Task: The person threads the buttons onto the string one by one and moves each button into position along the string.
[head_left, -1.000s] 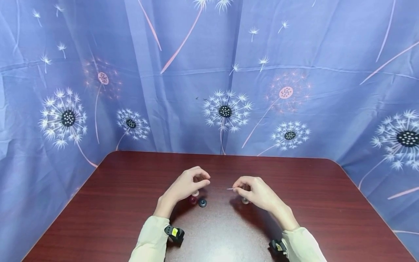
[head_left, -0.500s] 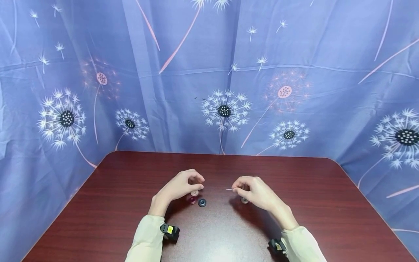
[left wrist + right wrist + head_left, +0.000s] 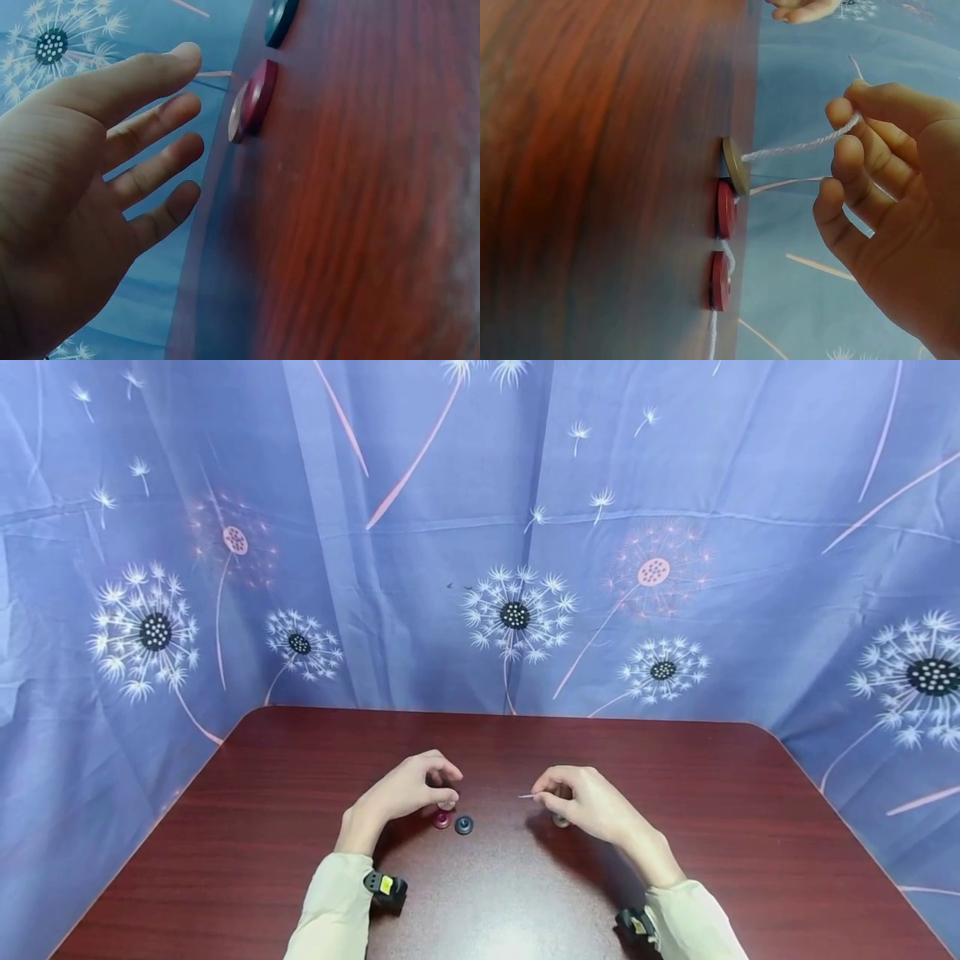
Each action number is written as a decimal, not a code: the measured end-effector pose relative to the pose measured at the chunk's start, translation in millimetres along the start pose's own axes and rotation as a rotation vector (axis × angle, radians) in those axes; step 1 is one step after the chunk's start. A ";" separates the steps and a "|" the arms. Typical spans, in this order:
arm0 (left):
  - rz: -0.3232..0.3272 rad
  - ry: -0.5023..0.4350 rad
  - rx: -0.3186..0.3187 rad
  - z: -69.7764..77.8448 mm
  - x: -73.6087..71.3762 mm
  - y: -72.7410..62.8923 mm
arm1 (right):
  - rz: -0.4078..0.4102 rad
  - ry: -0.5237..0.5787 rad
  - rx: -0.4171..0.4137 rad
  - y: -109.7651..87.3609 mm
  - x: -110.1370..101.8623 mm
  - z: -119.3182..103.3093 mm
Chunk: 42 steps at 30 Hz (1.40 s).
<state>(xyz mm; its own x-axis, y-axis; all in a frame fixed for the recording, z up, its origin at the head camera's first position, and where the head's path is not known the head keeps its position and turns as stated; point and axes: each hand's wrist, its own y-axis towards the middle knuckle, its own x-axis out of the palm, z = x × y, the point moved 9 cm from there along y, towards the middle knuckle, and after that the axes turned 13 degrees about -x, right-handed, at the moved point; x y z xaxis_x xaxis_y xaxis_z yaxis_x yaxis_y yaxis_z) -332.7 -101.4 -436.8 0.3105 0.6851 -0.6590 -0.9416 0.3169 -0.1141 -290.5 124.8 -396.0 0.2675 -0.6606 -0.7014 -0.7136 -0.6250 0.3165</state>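
Note:
Between thumb and forefinger, my right hand pinches the tip of a white string. In the right wrist view the string runs through a brown button, with two red buttons threaded farther along it. My left hand hangs just above three loose buttons, its fingers loosely bent and holding nothing. These are a pale button, partly hidden by the thumb, a dark red button and a dark blue button. In the left wrist view, the pale button touches or overlaps the dark red one; a gap separates the fingers from them.
The buttons lie on a dark reddish-brown wooden table with rounded far corners. Behind it hangs a blue curtain printed with dandelions. A bright light reflection lies near the table's front.
My left hand has drawn back to the left and lowered toward the loose buttons, its thumb now over the pale one. The right hand stays nearly still with the string.

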 end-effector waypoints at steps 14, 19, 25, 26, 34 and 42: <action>-0.076 0.163 0.062 -1.6 6.7 -3.8 | -0.009 -0.025 -0.010 -0.2 0.2 -0.4; -0.083 0.181 0.081 -0.3 6.6 -5.0 | -0.011 -0.051 -0.012 -0.3 -0.2 0.1; -0.048 0.229 0.062 -0.3 6.6 -5.0 | -0.015 -0.060 -0.015 -0.2 0.3 0.3; -0.039 0.236 0.057 -0.5 6.4 -4.9 | -0.015 -0.061 -0.017 -0.1 0.3 0.2; 0.001 0.246 0.025 -1.7 5.8 -3.2 | -0.021 -0.084 -0.026 0.4 -0.1 -1.3; 0.039 0.261 0.007 -0.3 6.0 -1.7 | -0.021 -0.088 -0.019 0.0 -0.1 -0.6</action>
<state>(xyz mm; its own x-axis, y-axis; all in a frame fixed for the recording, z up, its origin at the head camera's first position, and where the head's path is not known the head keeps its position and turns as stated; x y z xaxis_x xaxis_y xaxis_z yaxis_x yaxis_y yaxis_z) -329.2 -98.0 -440.9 0.2292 0.5047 -0.8323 -0.9510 0.2986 -0.0808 -290.2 124.6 -395.6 0.2234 -0.6087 -0.7613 -0.6955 -0.6467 0.3131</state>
